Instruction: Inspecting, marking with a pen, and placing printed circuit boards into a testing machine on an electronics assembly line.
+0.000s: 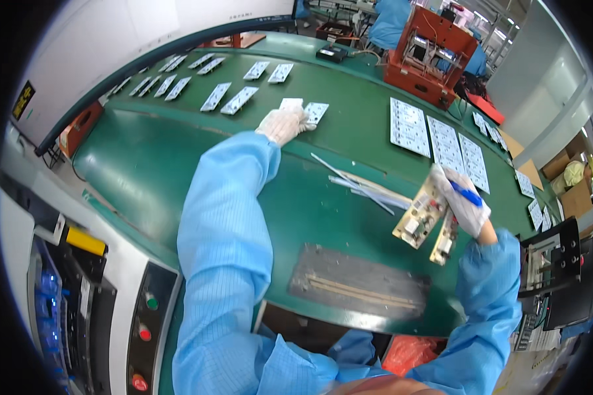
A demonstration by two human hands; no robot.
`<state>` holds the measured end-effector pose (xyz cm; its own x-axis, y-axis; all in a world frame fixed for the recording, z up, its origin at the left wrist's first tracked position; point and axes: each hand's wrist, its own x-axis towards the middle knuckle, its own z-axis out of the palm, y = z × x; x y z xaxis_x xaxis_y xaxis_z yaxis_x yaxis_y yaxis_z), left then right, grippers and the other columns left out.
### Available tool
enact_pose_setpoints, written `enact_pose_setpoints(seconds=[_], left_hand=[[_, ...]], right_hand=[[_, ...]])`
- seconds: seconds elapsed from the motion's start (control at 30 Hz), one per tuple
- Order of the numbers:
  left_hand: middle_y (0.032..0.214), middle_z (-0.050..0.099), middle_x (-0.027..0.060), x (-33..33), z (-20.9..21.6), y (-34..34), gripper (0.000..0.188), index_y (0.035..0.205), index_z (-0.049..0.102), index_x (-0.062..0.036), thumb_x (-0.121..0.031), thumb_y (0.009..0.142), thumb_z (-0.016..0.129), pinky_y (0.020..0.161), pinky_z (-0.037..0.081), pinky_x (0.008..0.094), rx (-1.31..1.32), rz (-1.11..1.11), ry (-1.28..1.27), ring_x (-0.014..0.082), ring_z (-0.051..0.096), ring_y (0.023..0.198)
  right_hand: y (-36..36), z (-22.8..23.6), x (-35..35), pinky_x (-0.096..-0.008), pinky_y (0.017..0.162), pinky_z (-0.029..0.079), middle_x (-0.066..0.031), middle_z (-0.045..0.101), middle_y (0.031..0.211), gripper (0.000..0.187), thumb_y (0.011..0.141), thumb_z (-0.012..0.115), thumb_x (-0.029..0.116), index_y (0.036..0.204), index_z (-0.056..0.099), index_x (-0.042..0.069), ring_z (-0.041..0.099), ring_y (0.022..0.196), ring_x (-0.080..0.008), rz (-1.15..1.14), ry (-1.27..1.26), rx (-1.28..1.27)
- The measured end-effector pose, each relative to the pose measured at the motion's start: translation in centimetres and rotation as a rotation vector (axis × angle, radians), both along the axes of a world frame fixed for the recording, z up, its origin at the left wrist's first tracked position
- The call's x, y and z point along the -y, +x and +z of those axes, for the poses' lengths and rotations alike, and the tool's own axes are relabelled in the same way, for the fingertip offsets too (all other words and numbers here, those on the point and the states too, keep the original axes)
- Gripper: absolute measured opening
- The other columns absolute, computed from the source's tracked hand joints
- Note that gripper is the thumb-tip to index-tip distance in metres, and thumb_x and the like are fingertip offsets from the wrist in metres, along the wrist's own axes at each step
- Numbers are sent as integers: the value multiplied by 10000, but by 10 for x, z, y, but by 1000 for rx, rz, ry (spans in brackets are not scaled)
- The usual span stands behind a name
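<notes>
My left hand, in a white glove, reaches over the green belt. Its fingers are closed at a white-faced circuit board, and a second white piece shows just beyond the knuckles. My right hand, gloved too, grips a blue pen together with two narrow circuit boards. The component side of the wider circuit board faces up, and the slimmer circuit board hangs beside it. Beneath and left of them, thin white strips lie in a loose pile.
Pairs of white boards line the belt at the far left. Three larger board panels lie beyond my right hand. A dark grey plate with thin sticks is near me. A red-orange machine stands behind; buttons are at lower left.
</notes>
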<state>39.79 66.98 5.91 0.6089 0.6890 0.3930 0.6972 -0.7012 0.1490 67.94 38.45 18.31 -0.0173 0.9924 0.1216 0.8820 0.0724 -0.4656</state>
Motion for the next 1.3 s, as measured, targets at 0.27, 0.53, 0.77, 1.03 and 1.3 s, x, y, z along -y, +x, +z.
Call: enact_pose_setpoints(seconds=[0.27, 0.53, 0.77, 1.03, 1.3], left_hand=[[1246, 592, 0, -13, -9, -10, 464, 1211, 620, -217, -462, 817, 618, 1074, 313, 492, -69, -99, 17, 203, 474, 1246], [1188, 598, 9, -23, -19, -10, 479, 1180, 638, -180, -477, 805, 617, 986, 403, 387, -71, -138, 42, 206, 495, 1196], [1207, 603, -25, -24, -21, -7, 492, 1163, 654, -216, -537, 795, 601, 1035, 338, 508, -16, -134, 43, 187, 451, 1249], [1145, 624, 48, -25, -15, -12, 176, 1027, 691, -183, -237, 901, 580, 1007, 417, 448, 382, -108, 384, 234, 574, 1105], [1213, 571, 173, 35, -11, -34, 267, 1115, 672, -84, -207, 968, 486, 954, 465, 417, 549, -34, 481, 336, 561, 1122]], right_hand=[[-41, -36, -290, -439, 739, 505, -228, 638, 937, 267, 948, 445, 242, 1050, 531, 11, 639, 869, -357, 9, 320, 555], [-110, -138, -404, -462, 804, 523, -221, 670, 933, 429, 876, 553, 459, 1036, 652, 74, 652, 908, -382, -116, 246, 455], [-32, -90, -393, -458, 841, 479, -262, 628, 993, 482, 919, 461, 472, 891, 627, 20, 600, 972, -423, -101, 402, 81], [42, -105, -208, -548, 1034, 343, -238, 507, 1300, 801, 772, 530, 701, 1221, 552, 39, 399, 1291, -385, -582, -75, 496], [72, -110, -188, -448, 829, 501, -178, 611, 1049, 519, 823, 581, 566, 1051, 565, 99, 620, 951, -365, -115, -210, 480]])
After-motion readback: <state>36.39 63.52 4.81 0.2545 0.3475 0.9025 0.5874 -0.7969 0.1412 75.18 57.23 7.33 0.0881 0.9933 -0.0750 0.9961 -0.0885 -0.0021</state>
